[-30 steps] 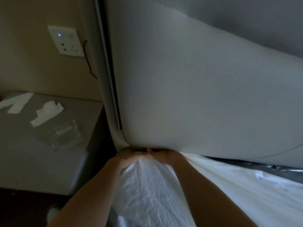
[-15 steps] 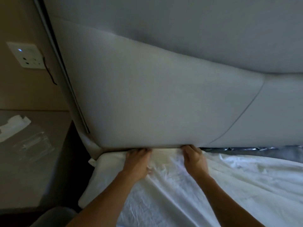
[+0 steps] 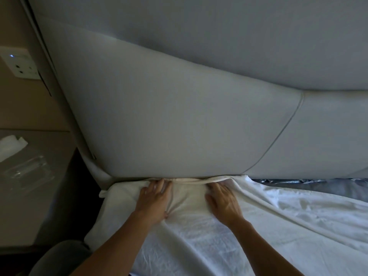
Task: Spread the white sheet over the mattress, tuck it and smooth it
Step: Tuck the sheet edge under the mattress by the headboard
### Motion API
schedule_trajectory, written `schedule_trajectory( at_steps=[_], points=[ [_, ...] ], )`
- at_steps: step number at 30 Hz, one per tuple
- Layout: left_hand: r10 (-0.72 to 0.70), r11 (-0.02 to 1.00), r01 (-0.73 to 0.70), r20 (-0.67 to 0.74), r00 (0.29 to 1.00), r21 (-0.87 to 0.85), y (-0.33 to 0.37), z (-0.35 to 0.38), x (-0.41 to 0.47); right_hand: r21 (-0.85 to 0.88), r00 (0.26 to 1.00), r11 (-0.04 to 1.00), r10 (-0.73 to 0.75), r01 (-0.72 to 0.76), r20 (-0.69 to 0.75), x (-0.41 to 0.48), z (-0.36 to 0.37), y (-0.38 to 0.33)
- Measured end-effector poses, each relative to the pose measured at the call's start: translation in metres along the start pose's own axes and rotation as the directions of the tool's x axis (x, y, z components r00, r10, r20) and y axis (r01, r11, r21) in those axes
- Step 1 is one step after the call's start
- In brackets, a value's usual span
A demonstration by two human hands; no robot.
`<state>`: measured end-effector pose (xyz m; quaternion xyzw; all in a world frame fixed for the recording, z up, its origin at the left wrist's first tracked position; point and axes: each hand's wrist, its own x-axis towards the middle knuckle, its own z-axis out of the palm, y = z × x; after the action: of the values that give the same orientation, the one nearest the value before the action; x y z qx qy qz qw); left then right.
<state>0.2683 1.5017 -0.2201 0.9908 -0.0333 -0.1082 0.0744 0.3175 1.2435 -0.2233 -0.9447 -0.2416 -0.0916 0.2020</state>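
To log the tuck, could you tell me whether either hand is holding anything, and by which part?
Nothing is gripped: the left hand and right hand press flat on the white sheet, near its top edge by the headboard.

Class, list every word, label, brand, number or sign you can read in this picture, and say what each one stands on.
No text can be read in this view.
On the wall socket plate: faint marks beside its blue light, too small and blurred to read.
On the white paper lying on the bedside table: no print visible.
On the white sheet and the headboard: plain, no label showing.
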Motion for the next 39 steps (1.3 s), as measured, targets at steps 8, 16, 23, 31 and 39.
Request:
schedule_trajectory(
  at_steps=[8, 16, 23, 31, 39],
  points=[
    [0.004, 0.996, -0.023, 0.222, 0.975, 0.084, -0.009, -0.017, 0.022, -0.342, 0.848, 0.931, 0.284, -0.131, 0.448, 0.047, 0.014, 0.002],
    [-0.123, 0.991, 0.106, 0.269, 0.955, 0.080, -0.014, -0.020, 0.022, -0.235, 0.736, 0.919, 0.395, -0.317, 0.550, 0.074, 0.024, -0.010],
    [-0.235, 0.971, 0.236, 0.232, 0.944, 0.024, -0.027, -0.008, 0.005, -0.103, 0.913, 0.994, 0.085, -0.048, 0.399, 0.028, -0.013, -0.023],
    [-0.245, 0.970, 0.230, 0.349, 0.905, 0.084, -0.020, -0.014, -0.009, -0.074, 0.940, 0.997, 0.034, -0.009, 0.340, -0.009, -0.023, -0.004],
    [-0.038, 0.997, 0.049, 0.160, 0.986, -0.066, 0.018, -0.018, 0.012, -0.056, 0.941, 0.994, -0.071, 0.094, 0.332, -0.009, -0.028, 0.004]
  ],
)
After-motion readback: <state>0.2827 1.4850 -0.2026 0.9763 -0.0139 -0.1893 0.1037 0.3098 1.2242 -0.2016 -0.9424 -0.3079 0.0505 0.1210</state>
